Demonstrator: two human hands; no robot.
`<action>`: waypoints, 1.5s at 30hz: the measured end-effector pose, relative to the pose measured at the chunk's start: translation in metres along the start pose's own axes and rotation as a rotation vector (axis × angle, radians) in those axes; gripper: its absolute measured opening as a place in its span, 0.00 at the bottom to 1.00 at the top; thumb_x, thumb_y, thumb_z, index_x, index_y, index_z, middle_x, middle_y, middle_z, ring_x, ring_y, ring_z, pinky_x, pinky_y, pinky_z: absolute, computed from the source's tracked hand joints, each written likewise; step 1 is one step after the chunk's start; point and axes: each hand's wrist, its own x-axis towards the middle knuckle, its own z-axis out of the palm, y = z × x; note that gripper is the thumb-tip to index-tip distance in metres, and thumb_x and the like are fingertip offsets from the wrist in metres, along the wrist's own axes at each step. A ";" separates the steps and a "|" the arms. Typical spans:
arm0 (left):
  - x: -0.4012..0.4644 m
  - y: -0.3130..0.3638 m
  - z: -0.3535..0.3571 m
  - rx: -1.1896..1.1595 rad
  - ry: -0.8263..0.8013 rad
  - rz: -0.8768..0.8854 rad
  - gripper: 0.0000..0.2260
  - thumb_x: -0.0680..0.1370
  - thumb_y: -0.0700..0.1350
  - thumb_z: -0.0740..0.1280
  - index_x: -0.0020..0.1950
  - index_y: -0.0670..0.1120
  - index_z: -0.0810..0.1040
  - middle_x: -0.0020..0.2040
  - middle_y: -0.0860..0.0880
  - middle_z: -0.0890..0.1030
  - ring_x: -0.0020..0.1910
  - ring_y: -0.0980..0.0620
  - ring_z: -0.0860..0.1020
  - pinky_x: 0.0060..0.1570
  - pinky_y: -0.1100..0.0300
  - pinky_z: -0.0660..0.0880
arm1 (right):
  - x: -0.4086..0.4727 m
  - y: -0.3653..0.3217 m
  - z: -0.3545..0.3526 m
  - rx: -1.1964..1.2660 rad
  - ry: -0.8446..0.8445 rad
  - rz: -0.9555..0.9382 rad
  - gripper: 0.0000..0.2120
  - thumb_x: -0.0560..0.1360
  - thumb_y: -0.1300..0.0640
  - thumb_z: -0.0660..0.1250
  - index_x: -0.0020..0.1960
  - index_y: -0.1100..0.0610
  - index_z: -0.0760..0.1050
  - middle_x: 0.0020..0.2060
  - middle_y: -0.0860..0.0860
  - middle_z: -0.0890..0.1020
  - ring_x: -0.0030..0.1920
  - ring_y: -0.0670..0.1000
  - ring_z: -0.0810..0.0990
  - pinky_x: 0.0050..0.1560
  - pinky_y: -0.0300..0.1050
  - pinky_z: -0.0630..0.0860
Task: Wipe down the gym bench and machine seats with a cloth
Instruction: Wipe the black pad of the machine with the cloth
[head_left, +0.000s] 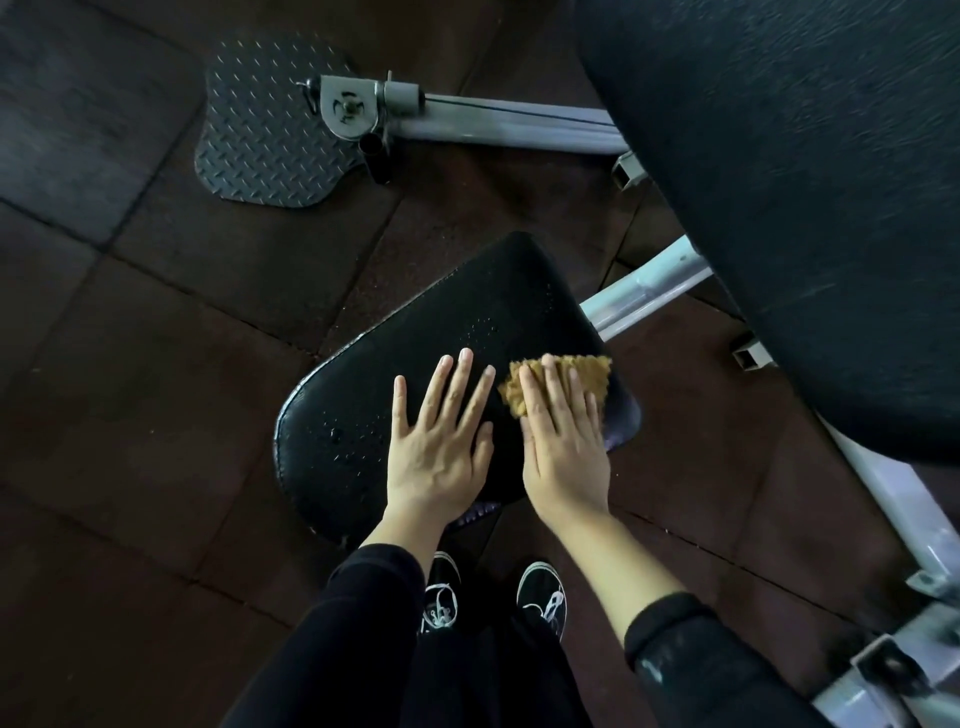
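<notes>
My right hand (566, 441) lay flat, fingers straight, pressing the tan cloth (550, 382) onto the right part of the black seat (415, 317); it grasped nothing. My left hand (441, 431) rested just beside it, spread open, palm down on the wet pad. Droplets dotted the seat. Beyond stood the large black backrest (805, 182), the grey frame tube (644, 296), a checkered footplate (260, 130), and my black shoes (543, 592) below

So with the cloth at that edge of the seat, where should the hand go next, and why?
Probably the right hand should sweep the cloth leftward across the seat, since droplets show there; the left hand rests flat in that path and would need lifting.
</notes>
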 end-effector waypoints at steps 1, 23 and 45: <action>0.000 0.000 0.000 0.003 -0.004 0.000 0.27 0.81 0.55 0.48 0.80 0.52 0.54 0.80 0.50 0.52 0.78 0.52 0.49 0.74 0.40 0.46 | 0.013 0.003 -0.003 -0.013 -0.015 -0.036 0.24 0.81 0.52 0.50 0.77 0.51 0.53 0.76 0.51 0.54 0.76 0.54 0.49 0.74 0.52 0.52; 0.030 -0.033 -0.016 -0.045 0.076 -0.206 0.28 0.81 0.57 0.50 0.79 0.45 0.56 0.79 0.48 0.54 0.78 0.52 0.50 0.75 0.42 0.47 | 0.094 0.011 -0.018 -0.034 -0.049 -0.266 0.24 0.79 0.52 0.57 0.74 0.44 0.59 0.76 0.52 0.58 0.76 0.58 0.54 0.74 0.55 0.54; 0.033 -0.035 -0.013 -0.043 0.050 -0.197 0.30 0.81 0.57 0.52 0.80 0.46 0.53 0.80 0.49 0.51 0.79 0.51 0.48 0.75 0.41 0.47 | 0.184 0.016 -0.029 0.078 -0.078 -0.222 0.20 0.80 0.48 0.51 0.72 0.44 0.64 0.72 0.50 0.65 0.73 0.54 0.61 0.71 0.49 0.60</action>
